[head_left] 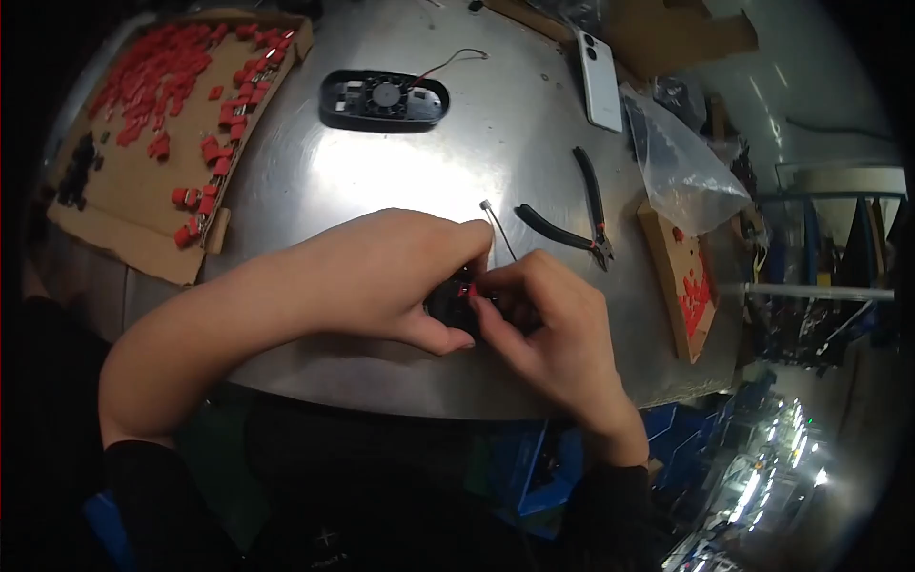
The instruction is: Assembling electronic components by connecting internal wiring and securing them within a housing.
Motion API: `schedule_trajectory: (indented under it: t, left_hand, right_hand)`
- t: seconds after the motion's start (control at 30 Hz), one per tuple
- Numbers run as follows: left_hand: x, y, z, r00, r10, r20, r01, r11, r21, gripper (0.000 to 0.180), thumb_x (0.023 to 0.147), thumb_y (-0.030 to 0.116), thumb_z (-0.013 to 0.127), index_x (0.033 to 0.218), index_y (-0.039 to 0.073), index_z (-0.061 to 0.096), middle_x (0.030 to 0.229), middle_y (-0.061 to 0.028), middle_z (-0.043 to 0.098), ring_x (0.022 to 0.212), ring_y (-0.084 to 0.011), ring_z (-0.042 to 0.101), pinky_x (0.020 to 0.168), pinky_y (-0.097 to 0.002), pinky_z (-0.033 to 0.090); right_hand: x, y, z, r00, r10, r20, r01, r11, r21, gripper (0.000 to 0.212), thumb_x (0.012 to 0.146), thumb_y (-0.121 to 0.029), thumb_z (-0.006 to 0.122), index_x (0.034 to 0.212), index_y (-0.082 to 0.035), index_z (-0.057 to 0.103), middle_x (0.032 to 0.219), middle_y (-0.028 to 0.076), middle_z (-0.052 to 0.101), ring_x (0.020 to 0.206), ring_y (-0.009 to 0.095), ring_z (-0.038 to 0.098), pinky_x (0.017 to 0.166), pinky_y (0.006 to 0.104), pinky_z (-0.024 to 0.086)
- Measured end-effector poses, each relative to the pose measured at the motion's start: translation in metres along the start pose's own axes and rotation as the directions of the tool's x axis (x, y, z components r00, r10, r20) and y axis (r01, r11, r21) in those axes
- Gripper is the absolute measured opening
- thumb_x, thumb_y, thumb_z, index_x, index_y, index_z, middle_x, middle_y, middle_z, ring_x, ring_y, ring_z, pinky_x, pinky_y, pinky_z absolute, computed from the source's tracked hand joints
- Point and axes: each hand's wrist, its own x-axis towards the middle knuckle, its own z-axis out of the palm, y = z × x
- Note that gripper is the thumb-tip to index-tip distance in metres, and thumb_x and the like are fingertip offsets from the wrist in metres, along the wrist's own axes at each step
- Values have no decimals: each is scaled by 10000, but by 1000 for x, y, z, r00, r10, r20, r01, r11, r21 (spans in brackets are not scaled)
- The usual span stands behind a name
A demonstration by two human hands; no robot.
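Note:
Near the front of the metal table, my left hand (405,272) is closed around a black part (442,303) that it mostly covers. The thumb and index finger of my right hand (558,319) pinch a small red piece (467,289) against that part. Just beyond my fingers, a thin dark wire (501,234) with a small connector on its end sticks out. Farther back lies an oval black housing (343,116) with a round fan inside and a wire trailing to the right. The far end of the black part is hidden by my hands.
A cardboard tray (133,224) at the left holds many red pieces and some black ones. Black-handled cutters (593,205) lie right of my hands. Beyond them are a white phone (600,81), a clear plastic bag (681,162) and a smaller cardboard box (662,253) with red bits.

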Motion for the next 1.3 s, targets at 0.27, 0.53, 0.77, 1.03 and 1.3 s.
schedule_trajectory:
  t: [0.27, 0.53, 0.77, 1.03, 1.3]
  left_hand:
    - [-3, -2, -2, 997, -50, 55, 53, 997, -50, 504, 775, 325, 863, 1049, 16, 574, 867, -165, 708, 853, -366, 717, 756, -446, 558]
    - [-4, 1, -4, 997, -58, 41, 58, 998, -18, 496, 774, 315, 865, 1040, 20, 569, 857, -154, 716, 845, -356, 724, 757, -438, 565]
    - [-2, 2, -1, 998, -58, 14, 58, 998, 24, 494, 773, 312, 865, 1036, 19, 567, 879, -161, 717, 882, -361, 726, 773, -440, 567]
    - [-4, 5, -4, 997, -72, 26, 72, 997, 4, 494, 793, 318, 859, 1029, 4, 560, 895, -177, 723, 913, -381, 724, 793, -454, 569]
    - [-6, 0, -2, 999, -53, -11, 53, 999, -1, 499, 785, 307, 873, 1041, 21, 555, 886, -162, 683, 873, -379, 695, 745, -460, 538]
  right_hand:
    - [-3, -4, 9, 978, -186, -96, 163, 964, -209, 189, 826, 17, 817, 990, -11, 727, 859, 109, 682, 686, 230, 683, 617, 320, 538]
    - [-2, -2, 10, 967, -247, -65, 220, 935, -278, 192, 812, 43, 808, 985, -3, 738, 837, 104, 669, 694, 255, 682, 601, 346, 534]
    - [-3, -2, 20, 965, -218, -147, 171, 945, -279, 192, 805, 30, 819, 973, -6, 732, 820, 102, 657, 673, 249, 665, 579, 342, 516]
    - [0, 11, 15, 958, -247, -142, 216, 955, -204, 185, 794, 28, 839, 938, -3, 726, 784, 102, 652, 647, 214, 658, 579, 314, 512]
    - [3, 8, 18, 946, -287, -153, 240, 933, -268, 205, 765, 48, 847, 925, -8, 732, 803, 87, 676, 667, 179, 647, 597, 281, 503]
